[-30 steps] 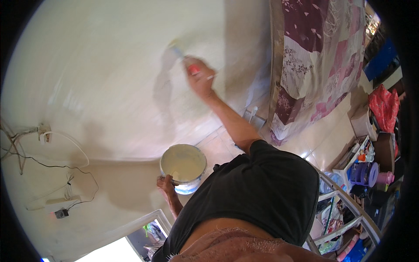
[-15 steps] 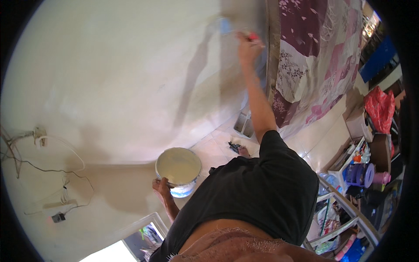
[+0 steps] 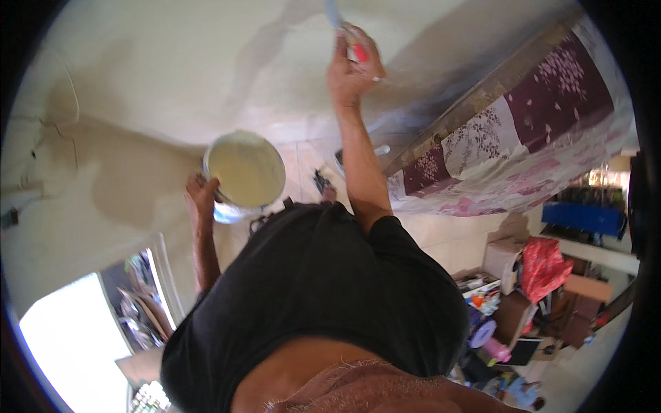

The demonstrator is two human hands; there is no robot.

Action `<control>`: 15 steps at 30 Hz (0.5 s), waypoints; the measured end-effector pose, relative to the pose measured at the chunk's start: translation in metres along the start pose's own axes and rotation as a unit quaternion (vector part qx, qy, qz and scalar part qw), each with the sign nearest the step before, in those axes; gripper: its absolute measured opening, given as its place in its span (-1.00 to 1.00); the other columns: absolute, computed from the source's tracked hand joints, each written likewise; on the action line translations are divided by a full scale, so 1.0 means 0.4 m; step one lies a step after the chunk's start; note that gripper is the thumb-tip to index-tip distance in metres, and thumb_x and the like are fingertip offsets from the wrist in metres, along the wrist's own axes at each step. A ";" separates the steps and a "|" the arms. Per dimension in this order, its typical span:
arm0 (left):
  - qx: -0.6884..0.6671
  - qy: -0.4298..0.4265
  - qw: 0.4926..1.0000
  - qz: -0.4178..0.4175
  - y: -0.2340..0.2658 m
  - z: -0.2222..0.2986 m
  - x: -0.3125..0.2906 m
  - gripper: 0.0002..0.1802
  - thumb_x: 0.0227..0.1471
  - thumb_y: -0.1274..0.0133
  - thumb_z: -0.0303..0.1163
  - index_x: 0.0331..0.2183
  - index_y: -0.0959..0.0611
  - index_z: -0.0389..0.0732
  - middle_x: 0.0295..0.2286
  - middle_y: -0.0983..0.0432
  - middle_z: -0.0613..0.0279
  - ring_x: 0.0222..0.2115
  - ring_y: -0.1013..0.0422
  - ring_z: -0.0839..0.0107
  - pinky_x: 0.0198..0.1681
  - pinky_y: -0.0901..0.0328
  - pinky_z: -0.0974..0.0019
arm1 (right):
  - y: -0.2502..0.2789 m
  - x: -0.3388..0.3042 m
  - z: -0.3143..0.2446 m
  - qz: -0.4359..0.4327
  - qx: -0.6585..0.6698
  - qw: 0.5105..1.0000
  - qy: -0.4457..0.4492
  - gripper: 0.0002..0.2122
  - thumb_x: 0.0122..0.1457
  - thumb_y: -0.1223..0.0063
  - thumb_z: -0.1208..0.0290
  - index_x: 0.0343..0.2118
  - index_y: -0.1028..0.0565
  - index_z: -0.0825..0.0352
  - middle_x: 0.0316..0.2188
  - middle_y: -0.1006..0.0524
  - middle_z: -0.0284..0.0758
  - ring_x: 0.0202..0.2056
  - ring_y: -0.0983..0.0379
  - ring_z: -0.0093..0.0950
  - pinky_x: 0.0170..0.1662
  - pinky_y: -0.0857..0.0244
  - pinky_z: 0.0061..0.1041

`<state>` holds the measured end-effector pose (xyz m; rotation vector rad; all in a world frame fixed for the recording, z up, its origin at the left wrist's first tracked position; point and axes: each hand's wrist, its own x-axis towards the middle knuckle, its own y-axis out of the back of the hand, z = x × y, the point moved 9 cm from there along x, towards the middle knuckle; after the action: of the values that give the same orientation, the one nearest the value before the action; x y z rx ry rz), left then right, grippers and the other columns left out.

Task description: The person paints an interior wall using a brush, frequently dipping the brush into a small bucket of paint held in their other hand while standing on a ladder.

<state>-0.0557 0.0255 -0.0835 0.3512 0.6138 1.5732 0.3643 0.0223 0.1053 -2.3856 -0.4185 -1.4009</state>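
My right hand (image 3: 356, 65) is raised against the pale wall (image 3: 172, 69), fingers closed round a putty knife with a red handle end and a bluish-grey blade (image 3: 333, 12). The blade reaches the top edge of the picture, close to the wall; whether it touches I cannot tell. Low on the left, my left hand (image 3: 201, 194) grips the rim of a round bucket (image 3: 231, 214). Thick cream-coloured stuff (image 3: 248, 172) fills the bucket, which tilts a little. My thumb lies over the rim; the other fingers are partly hidden.
A purple-and-white flowered curtain (image 3: 482, 138) hangs at the right. Beyond it, boxes, a red plastic bag (image 3: 544, 268) and other clutter crowd the floor. Loose cables (image 3: 65, 138) run along the left wall. A bright opening (image 3: 69, 344) lies at lower left.
My view has turned, so the curtain slants and the bucket sits farther left and higher. My right hand with the putty knife appears farther left and higher; the left hand still holds the bucket.
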 end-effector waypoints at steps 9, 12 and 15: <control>-0.080 -0.003 0.994 -0.074 -0.017 0.181 0.002 -0.66 -0.18 -0.15 -0.38 -0.33 -0.57 -0.43 -0.59 -0.46 0.22 -0.62 -0.39 0.45 -0.59 -0.32 0.33 | 0.016 -0.172 -0.081 -0.203 0.213 0.900 -0.322 -0.85 0.01 -0.31 0.62 -0.34 -0.60 0.49 -0.43 -0.63 -0.27 -0.42 -0.52 -0.60 -0.33 -0.41 -0.59; -0.100 -0.016 0.990 -0.094 -0.019 0.206 0.003 -0.68 -0.19 -0.17 -0.40 -0.35 -0.58 -0.42 -0.66 -0.41 0.29 -0.66 -0.38 0.52 -0.65 -0.32 0.37 | 0.002 -0.266 -0.097 -0.335 0.152 0.868 -0.333 -0.87 0.02 -0.31 0.55 -0.38 -0.60 0.46 -0.52 -0.62 -0.31 -0.48 -0.51 -0.64 -0.40 -0.40 -0.59; -0.108 -0.024 0.989 -0.101 -0.016 0.255 -0.011 -0.69 -0.18 -0.17 -0.40 -0.36 -0.57 -0.41 -0.67 -0.40 0.32 -0.67 -0.36 0.57 -0.66 -0.35 0.39 | -0.048 -0.357 -0.118 -0.427 0.095 0.853 -0.284 -0.82 0.02 -0.29 0.37 -0.47 -0.57 0.40 -0.64 -0.57 -0.28 -0.59 -0.52 -0.55 -0.47 -0.38 -0.54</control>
<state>0.0077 0.0390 -0.0045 0.1580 0.4223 1.4150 0.2525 0.0077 0.0040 -2.4863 -1.8523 -0.7701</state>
